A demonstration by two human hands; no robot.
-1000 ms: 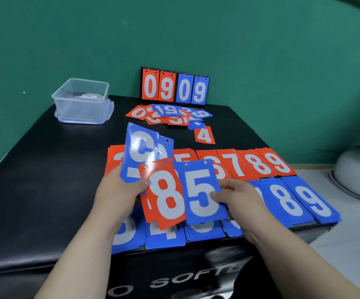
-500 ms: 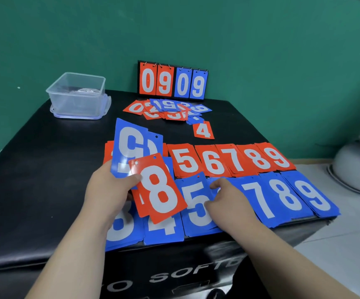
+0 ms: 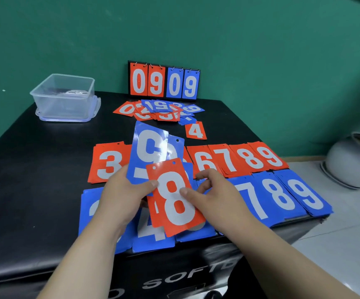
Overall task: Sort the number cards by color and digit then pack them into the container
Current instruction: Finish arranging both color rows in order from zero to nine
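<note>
Sorting looks well along, packing not yet started: a red card row (image 3: 239, 160) and a blue card row (image 3: 282, 197) lie by the near edge of the black padded table (image 3: 34, 169), and a mixed card pile (image 3: 159, 108) waits at its far edge. The clear plastic container (image 3: 65, 104) sits at the far left corner. The left hand (image 3: 121, 190) grips fanned blue cards (image 3: 146, 152); the right hand (image 3: 218, 193) pinches the red 8 card (image 3: 174, 206).

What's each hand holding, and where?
Left hand grips fanned cards, red 8 in front, by their left edges; right hand touches the 8's right side.

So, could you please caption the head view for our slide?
Left hand holds fanned cards; right hand pinches the red 8 card.
</note>
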